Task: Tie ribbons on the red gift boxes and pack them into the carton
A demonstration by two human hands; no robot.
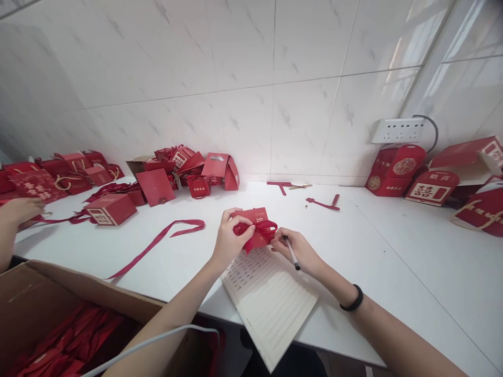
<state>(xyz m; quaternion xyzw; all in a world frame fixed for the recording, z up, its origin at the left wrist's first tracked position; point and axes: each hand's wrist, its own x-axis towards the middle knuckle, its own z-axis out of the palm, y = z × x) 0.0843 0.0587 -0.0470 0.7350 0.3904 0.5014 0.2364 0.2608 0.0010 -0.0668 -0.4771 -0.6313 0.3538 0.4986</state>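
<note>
A small red gift box (256,217) with gold lettering sits at the middle of the white table, wrapped by a red ribbon bow (257,229). My left hand (229,240) is closed, pinching the bow's left loop. My right hand (295,249) pinches the ribbon's right side and also holds a pen (292,254) between its fingers. A black band (352,301) is on my right wrist. Under both hands lies an open lined notebook (267,293), hanging over the table's front edge.
A loose red ribbon (157,242) trails left across the white table (393,251). Red boxes are piled at the back left (184,170) and right (428,180). A cardboard carton (58,319) of red items stands at lower left. Another person's hand (18,212) rests at the far left.
</note>
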